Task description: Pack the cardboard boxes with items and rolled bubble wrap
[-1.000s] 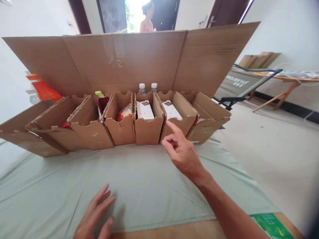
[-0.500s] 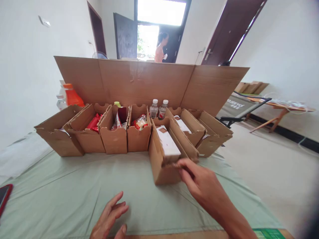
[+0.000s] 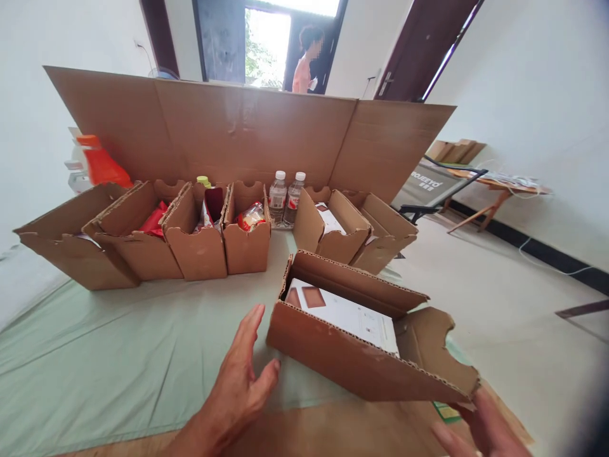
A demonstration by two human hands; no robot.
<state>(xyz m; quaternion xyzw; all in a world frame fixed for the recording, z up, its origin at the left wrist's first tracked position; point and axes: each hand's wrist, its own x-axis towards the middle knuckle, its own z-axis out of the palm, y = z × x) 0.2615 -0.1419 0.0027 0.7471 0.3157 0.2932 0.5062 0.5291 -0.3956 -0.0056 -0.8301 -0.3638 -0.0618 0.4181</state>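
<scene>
An open-topped cardboard box (image 3: 342, 362) stands slantwise at the front right, pulled out from the row. Inside it lies a white carton (image 3: 352, 314) printed with brown squares. My right hand (image 3: 485, 425) grips the near right end of this box at its corner; part of the hand is cut off by the frame. To the left of the box, my left hand (image 3: 238, 374) is open, fingers stretched and thumb apart, close to the box's left end with nothing in it.
Several cardboard bins (image 3: 197, 254) stand in a row, some holding packets. Two clear bottles (image 3: 285, 197) and an orange bottle (image 3: 102, 162) are behind. A tall cardboard screen (image 3: 257, 133) backs the green cloth (image 3: 190, 343). A person (image 3: 303, 70) is by the doorway; a folding chair (image 3: 428, 190) stands right.
My right hand has drawn the box out toward me and to the right, turning it sideways. My left hand has moved up and right, nearer the box. The camera view has shifted.
</scene>
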